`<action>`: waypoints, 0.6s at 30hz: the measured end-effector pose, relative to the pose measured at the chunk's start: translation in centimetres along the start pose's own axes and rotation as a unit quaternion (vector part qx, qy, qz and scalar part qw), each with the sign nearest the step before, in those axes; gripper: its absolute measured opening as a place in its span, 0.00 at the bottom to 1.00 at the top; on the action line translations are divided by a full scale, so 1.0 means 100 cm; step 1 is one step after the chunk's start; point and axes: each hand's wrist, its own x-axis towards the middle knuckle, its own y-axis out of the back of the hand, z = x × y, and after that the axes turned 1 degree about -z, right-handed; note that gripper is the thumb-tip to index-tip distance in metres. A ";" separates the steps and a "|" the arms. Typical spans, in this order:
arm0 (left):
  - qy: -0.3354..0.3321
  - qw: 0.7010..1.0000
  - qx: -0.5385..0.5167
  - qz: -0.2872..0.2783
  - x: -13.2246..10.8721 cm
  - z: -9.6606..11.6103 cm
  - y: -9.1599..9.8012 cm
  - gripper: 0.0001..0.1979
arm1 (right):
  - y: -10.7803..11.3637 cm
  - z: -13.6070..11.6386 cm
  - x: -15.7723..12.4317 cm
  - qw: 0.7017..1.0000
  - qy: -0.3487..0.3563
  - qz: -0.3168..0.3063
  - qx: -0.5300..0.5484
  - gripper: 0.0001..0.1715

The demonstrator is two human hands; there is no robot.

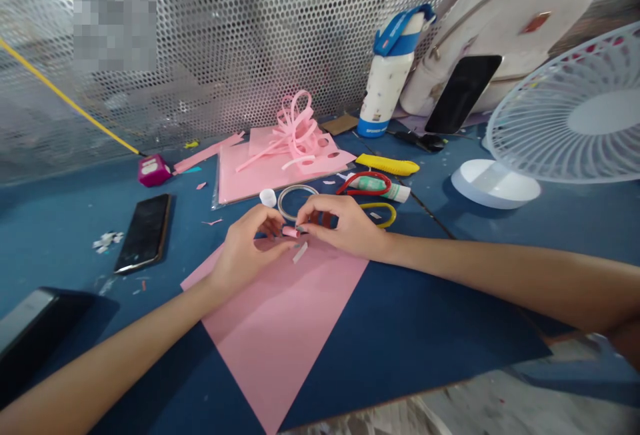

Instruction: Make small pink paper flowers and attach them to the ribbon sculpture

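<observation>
Across a blue table [425,328] lies a large pink sheet [295,315], with a stack of pink paper [235,175] beyond it. Over the sheet's far part, the left hand [247,241] and right hand [345,221] are close together, fingertips pinched on opposite ends of a small pink roll [291,231]; a white strip [300,253] shows just below.

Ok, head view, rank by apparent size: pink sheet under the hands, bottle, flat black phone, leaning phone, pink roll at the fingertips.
1. Pink sheet
2. Bottle
3. Flat phone, leaning phone: too alike to rank
4. Pink roll
</observation>
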 end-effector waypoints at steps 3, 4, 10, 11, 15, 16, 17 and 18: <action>0.021 1.000 -0.006 -0.001 0.000 0.001 -0.001 0.08 | -0.001 0.000 -0.001 0.999 0.031 0.008 -0.030 0.02; 0.022 1.000 -0.005 -0.002 0.000 0.001 -0.002 0.07 | -0.001 0.000 -0.002 0.998 0.042 0.008 -0.040 0.02; -0.017 1.000 -0.024 -0.009 0.000 0.003 -0.003 0.03 | -0.001 0.002 -0.001 0.996 0.058 -0.013 -0.062 0.02; -0.024 0.999 -0.026 -0.013 0.000 0.003 -0.002 0.04 | -0.001 0.002 -0.001 0.997 0.054 -0.014 -0.062 0.02; -0.054 0.998 -0.002 -0.022 0.001 0.004 0.000 0.11 | 0.001 0.001 0.000 0.998 0.036 -0.024 -0.044 0.02; -0.060 0.998 0.008 -0.018 0.001 0.004 0.001 0.11 | 0.001 0.000 0.000 0.998 0.030 -0.027 -0.038 0.01; -0.065 0.998 0.015 -0.013 0.001 0.004 0.001 0.10 | 0.001 0.000 0.000 0.999 0.025 -0.030 -0.033 0.01; -0.070 0.997 0.020 -0.008 0.001 0.004 0.001 0.10 | 0.002 0.000 0.000 0.999 0.019 -0.033 -0.030 0.01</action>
